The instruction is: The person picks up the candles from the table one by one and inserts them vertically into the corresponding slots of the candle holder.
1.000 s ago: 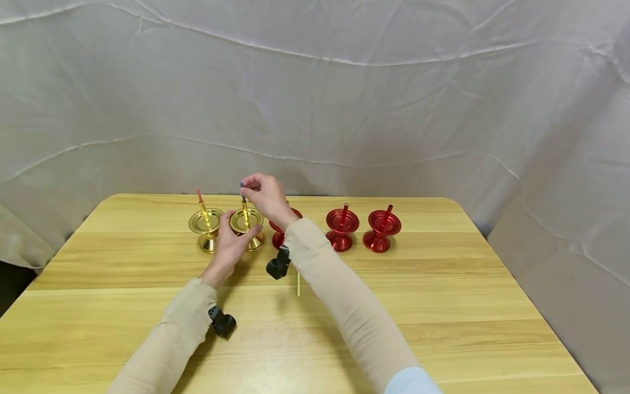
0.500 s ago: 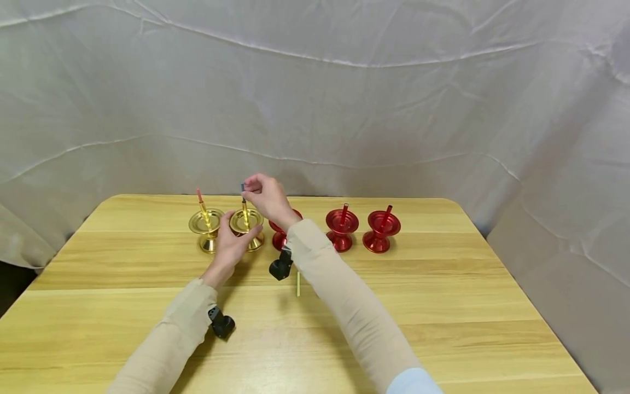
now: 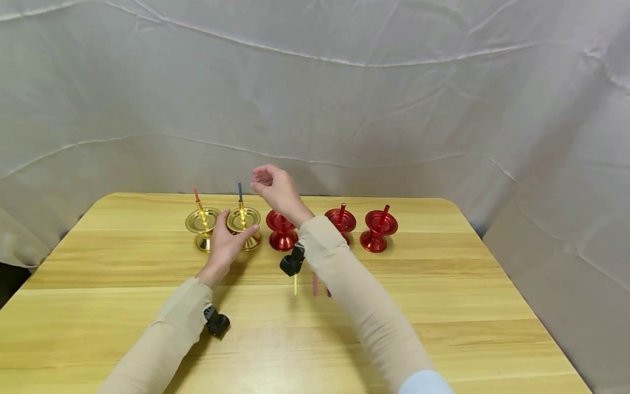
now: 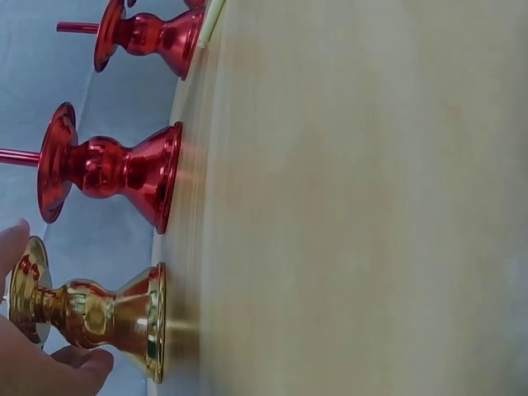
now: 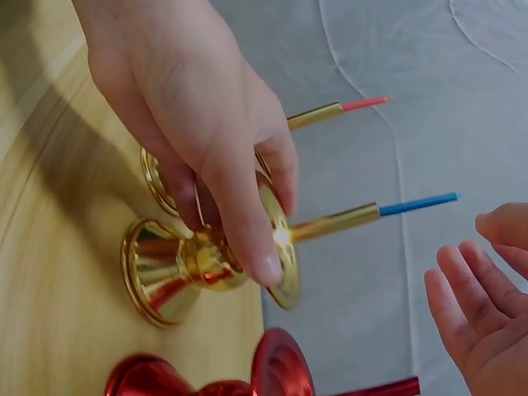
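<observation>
Gold holder [image 4: 91, 312], one: upright on the wooden counter [image 3: 443, 317], blue candle [image 5: 419, 205] standing in its tube.
Left hand [image 3: 225, 246]: thumb and fingers curled round the gold holder.
Right hand [image 3: 279, 189]: raised to the gold holder's right, fingers loosely bent, apart from the blue candle.
Second gold holder [image 3: 203, 221], with red candle [image 3: 196, 193]: just left of the gold holder.
Near red holder [image 3: 283, 241], middle red holder [image 3: 341, 221], far red holder [image 3: 377, 235]: in a row to its right.
Yellow stick [image 3: 295, 285], pink stick [image 3: 315, 285], purple stick [image 3: 328, 293]: right of it, nearer the person, partly hidden.
</observation>
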Available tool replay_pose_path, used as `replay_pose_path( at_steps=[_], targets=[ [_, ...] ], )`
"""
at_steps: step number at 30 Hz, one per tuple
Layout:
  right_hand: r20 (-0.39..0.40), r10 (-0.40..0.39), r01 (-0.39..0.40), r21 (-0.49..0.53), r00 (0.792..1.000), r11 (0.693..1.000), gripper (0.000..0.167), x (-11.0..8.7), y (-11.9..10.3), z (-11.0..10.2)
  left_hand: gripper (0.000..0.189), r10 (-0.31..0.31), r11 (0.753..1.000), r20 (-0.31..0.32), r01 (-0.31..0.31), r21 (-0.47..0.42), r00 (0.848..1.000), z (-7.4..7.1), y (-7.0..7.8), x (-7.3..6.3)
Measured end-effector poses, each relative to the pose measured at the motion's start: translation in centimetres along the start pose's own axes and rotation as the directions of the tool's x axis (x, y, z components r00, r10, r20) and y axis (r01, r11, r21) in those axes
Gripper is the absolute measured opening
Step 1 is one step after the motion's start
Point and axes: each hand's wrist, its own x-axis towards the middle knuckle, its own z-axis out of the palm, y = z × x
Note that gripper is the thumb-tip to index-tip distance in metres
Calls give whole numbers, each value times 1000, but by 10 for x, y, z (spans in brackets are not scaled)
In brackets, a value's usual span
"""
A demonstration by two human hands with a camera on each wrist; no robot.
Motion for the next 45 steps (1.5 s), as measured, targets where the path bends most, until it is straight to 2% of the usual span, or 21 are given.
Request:
replay_pose_path(
  at_steps=[7,14,17,21,26,30,35,40,45],
  targets=[
    [0,-1,1,-10,1000,1000,30,-5,3,-15,100,-3,1000,29,3,6,1000,-3,3,-4],
    [-2,21,-21,-13,1000,1000,31,-13,10,-29,100,2,1000,62,-2,-10,998,-5,7,-13],
    [-6,31,-31,-16,1000,999,30,-18,13,-36,99,-3,999,75,7,-53,997,-5,9,-18],
    [-10,34,-34,-27,999,999,28,-27,18,-44,94,-42,989,86,53,-136,995,-7,9,-25],
    [-6,29,-29,-16,1000,999,26,-41,26,-52,82,-60,981,28,64,-184,998,-8,13,-33],
    [4,49,-48,-18,999,999,24,-55,33,-55,75,-85,981,-19,80,-175,996,-7,16,-39],
    [21,49,-48,-53,999,997,24,-70,41,-58,75,-112,975,-14,107,-195,994,-4,14,-45],
    [25,45,-42,-98,999,994,26,-82,50,-63,76,-89,975,-29,81,-207,996,0,7,-50],
    [35,76,-72,-102,996,992,24,-96,62,-68,74,-59,979,-23,53,-199,998,4,9,-57]
  ],
)
